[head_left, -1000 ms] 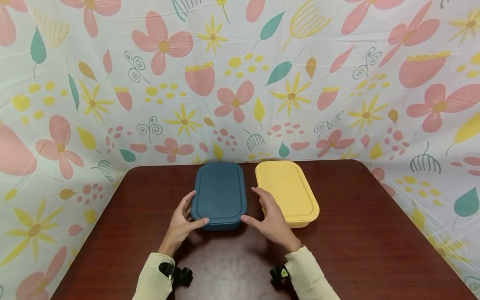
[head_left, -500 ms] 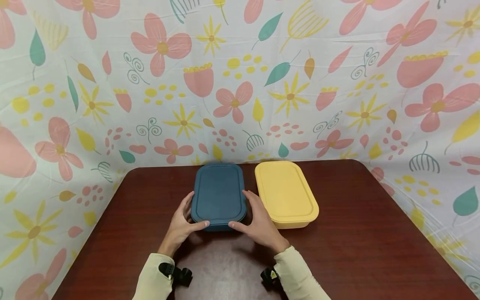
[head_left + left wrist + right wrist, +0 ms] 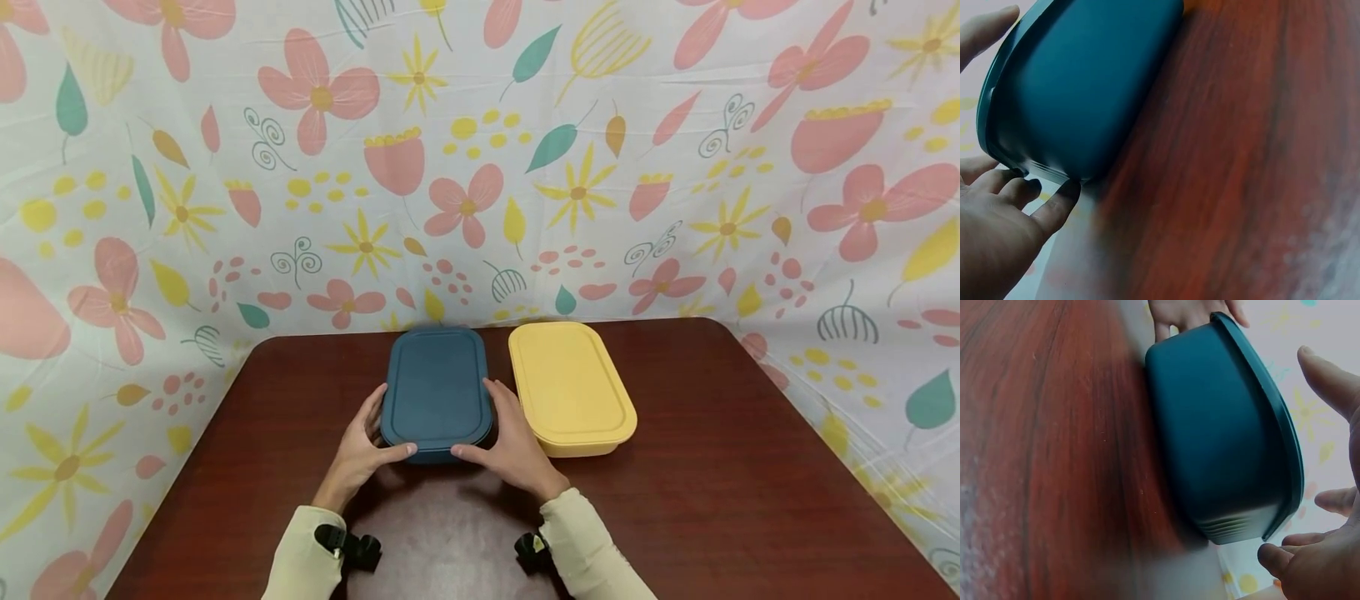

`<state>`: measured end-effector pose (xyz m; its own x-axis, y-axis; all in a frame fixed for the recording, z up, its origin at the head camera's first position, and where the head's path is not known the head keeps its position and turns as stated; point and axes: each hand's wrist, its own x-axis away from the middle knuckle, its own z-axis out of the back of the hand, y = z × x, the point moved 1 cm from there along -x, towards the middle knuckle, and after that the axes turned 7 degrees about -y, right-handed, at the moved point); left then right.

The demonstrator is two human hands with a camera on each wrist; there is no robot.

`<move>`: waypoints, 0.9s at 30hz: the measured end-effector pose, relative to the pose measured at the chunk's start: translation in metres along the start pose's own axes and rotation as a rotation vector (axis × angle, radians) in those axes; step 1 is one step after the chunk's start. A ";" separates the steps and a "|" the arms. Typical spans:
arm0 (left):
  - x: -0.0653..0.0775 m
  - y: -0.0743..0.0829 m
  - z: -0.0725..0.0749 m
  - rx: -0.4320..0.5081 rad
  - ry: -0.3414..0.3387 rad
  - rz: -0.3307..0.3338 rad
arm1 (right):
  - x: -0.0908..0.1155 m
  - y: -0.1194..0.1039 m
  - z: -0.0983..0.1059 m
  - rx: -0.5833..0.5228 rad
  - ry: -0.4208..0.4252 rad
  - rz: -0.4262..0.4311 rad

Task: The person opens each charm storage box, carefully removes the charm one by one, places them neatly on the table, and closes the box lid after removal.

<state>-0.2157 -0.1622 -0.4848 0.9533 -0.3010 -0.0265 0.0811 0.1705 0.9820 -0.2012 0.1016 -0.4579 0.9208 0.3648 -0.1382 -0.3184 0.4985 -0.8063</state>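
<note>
A dark blue lidded food container [image 3: 437, 387] lies flat on the table. My left hand [image 3: 352, 454] holds its near left corner, thumb at the front lid edge. In the left wrist view the fingers [image 3: 1060, 203] touch the side of the container [image 3: 1079, 87], while the thumb [image 3: 988, 31] is by the lid rim. Around the near right corner is my right hand [image 3: 517, 446], fingers spread. From the right wrist, its thumb [image 3: 1329, 378] appears apart from the container [image 3: 1216, 431], and fingertips of the right hand [image 3: 1329, 562] lie close to the lid rim.
A yellow lidded food container [image 3: 573, 383] stands just right of the blue one, close to my right hand. Both sit near the far edge of the dark red-brown wooden table [image 3: 712, 467]. Behind hangs a flower-patterned cloth [image 3: 465, 125].
My right hand has moved left, away from the yellow container's side to the blue container's near right corner. The left hand and both containers have stayed in place.
</note>
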 end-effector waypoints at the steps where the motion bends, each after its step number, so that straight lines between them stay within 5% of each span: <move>1: 0.000 0.000 0.000 -0.002 -0.002 0.000 | -0.001 0.001 -0.001 -0.006 0.001 0.002; 18: -0.002 -0.003 0.002 0.002 -0.077 -0.026 | -0.009 0.008 -0.007 -0.009 -0.023 -0.039; 27: 0.000 -0.003 0.001 -0.035 -0.060 0.006 | -0.012 0.010 -0.008 0.013 -0.048 -0.050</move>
<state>-0.2162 -0.1639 -0.4878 0.9347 -0.3554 -0.0082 0.0864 0.2048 0.9750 -0.2137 0.0960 -0.4692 0.9237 0.3766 -0.0699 -0.2757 0.5269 -0.8040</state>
